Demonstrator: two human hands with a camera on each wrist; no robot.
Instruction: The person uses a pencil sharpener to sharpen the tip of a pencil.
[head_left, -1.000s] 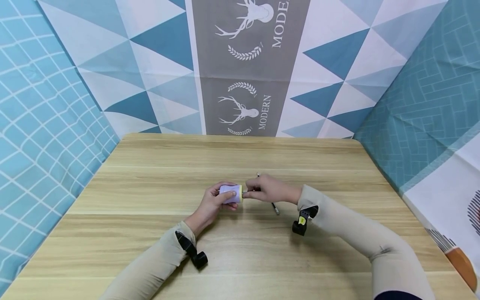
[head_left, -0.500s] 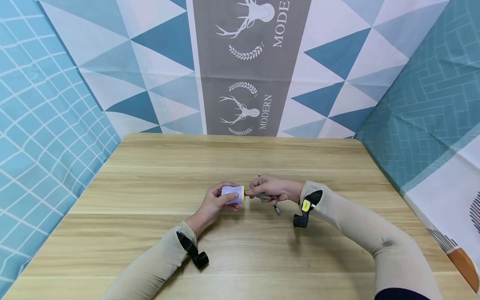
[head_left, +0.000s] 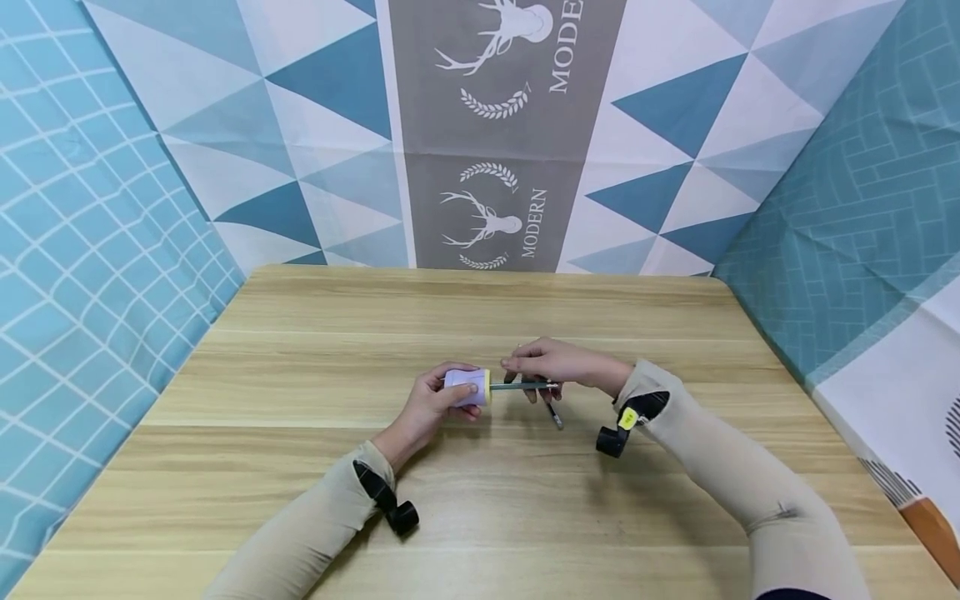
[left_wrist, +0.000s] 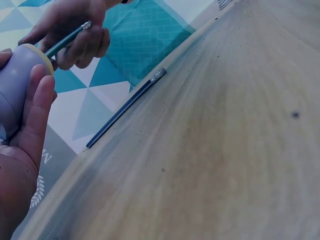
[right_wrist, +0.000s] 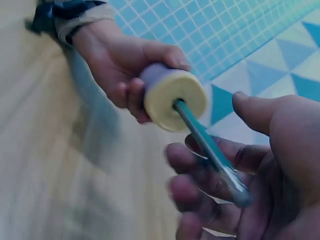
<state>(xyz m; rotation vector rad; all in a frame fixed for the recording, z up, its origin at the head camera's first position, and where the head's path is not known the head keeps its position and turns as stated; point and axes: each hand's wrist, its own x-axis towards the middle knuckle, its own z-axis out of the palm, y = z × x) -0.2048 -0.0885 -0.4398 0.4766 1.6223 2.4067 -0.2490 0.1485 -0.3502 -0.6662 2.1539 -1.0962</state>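
A backdrop [head_left: 337, 125] of blue, white and grey triangles, with a grey central panel of stag heads and the word "MODERN," rises at the far edge of a wood-grain tabletop [head_left: 337, 333], flanked by a blue gridded cloth [head_left: 90, 208] at left and a teal brick-patterned cloth [head_left: 855, 192] at right.

Near the middle of the tabletop, a person in beige sleeves [head_left: 322, 517] holds a lavender cylinder [head_left: 461, 386] in the left hand [head_left: 424, 407], its grip closed round the body, thumb on the near side. The cylinder lies on its side in that grip, its yellow end [right_wrist: 167, 110] turned to the right. A dark green pencil [right_wrist: 205, 145] runs into the hole at the centre of that end; the part inside is hidden, while the outer length, with its metal-banded tip, points right.

At right, the right hand [head_left: 558, 365] is poised about the pencil, thumb spread well apart from loosely bent fingers, its grip relaxed rather than clasping; whether a finger brushes the pencil cannot be told.

A second pencil [left_wrist: 122, 111], dark with a silvery band, rests on the tabletop by the right hand, slanting from far left to near right, its banded end nearer the person. A black camera [head_left: 405, 518] is strapped at the left wrist, another [head_left: 611, 442] at the right.
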